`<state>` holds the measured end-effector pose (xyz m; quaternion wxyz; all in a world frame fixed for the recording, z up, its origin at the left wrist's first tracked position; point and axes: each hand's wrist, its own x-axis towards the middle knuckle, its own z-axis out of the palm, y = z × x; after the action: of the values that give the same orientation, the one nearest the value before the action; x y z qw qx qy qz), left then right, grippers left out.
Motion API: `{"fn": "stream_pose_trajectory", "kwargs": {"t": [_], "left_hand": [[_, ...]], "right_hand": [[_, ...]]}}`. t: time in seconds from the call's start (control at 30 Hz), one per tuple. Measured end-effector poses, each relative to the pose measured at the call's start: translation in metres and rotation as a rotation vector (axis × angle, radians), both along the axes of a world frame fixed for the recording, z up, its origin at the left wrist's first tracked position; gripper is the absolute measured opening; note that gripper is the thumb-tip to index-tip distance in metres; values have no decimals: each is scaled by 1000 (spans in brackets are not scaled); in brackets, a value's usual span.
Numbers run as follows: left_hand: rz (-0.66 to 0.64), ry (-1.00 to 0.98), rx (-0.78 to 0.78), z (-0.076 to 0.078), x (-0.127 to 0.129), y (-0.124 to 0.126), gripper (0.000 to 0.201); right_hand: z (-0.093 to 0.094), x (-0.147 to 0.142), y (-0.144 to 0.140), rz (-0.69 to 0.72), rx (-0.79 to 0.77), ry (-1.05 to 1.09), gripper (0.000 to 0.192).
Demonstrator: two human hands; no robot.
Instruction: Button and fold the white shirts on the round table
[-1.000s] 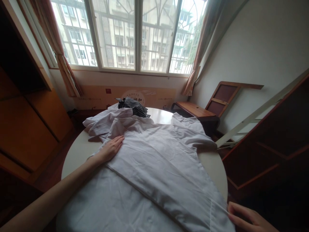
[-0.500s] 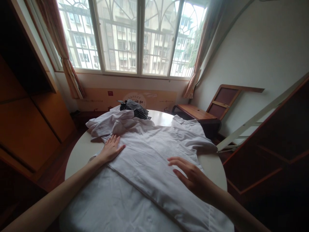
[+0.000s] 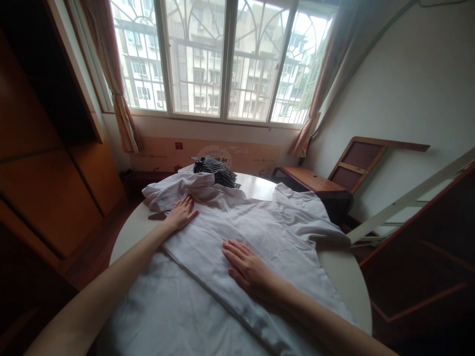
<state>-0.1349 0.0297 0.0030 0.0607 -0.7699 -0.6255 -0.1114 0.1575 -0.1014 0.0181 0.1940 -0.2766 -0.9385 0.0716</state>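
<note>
A large white garment (image 3: 256,222), which looks like a long-sleeved shirt or coat, is spread over a round white table (image 3: 129,232). One side of it is folded inward, leaving a long edge running diagonally toward me. My left hand (image 3: 181,213) lies flat on the cloth near the upper left, fingers stretched out. Lower down, around the middle of the garment, my right hand (image 3: 247,267) rests palm down with its fingers extended. Neither hand grips anything. Bunched white fabric (image 3: 166,193) lies just beyond my left hand.
A black-and-white striped cloth (image 3: 215,170) sits at the table's far edge. Behind stand a long cardboard box (image 3: 166,151) and a barred window (image 3: 230,64). To the right are a wooden chair (image 3: 315,179) and a leaning dark panel (image 3: 426,247); an orange cabinet (image 3: 48,198) is at left.
My right hand has moved left and down, from hovering over the garment's right part to lying on its middle. My left hand stays at about the same spot on the cloth. The view has shifted slightly.
</note>
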Motion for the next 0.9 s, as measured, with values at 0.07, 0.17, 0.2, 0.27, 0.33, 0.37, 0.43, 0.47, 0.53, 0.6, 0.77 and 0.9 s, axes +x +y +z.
{"fn": "stream_pose_trajectory", "kwargs": {"t": [0.07,0.17,0.2,0.27,0.33,0.37,0.43,0.47,0.53,0.6,0.77,0.9], "left_hand": [[49,-6,17,1,-1,10,67],[133,-18,17,1,1,17,69],[155,-20,22,1,2,17,69],[172,-10,57,1,5,16,67],[151,12,115,2,9,14,61],[139,20,139,3,10,12,58],[120,30,163,4,14,8,54],[119,33,165,5,16,5,53],[127,35,168,6,23,-1,53],[123,27,158,5,32,-9,53],[-28,-91,69,-4,66,-34,54],[-256,-160,44,-11,92,-63,53]], "right_hand": [[0,0,0,-1,9,-2,44],[-1,-1,1,-3,13,-7,45],[-1,-1,1,-4,13,-8,45],[-2,-1,2,-9,13,-11,45],[-3,-1,2,-10,11,-14,45],[-3,-1,2,-9,11,-17,45],[-2,-1,2,-5,11,-25,45],[-2,-1,2,-6,12,-29,45],[-3,-1,2,-9,15,-38,45],[-3,-1,2,-7,21,-44,46],[-6,0,3,-5,27,-38,47],[-5,-1,3,0,26,-33,48]]}}
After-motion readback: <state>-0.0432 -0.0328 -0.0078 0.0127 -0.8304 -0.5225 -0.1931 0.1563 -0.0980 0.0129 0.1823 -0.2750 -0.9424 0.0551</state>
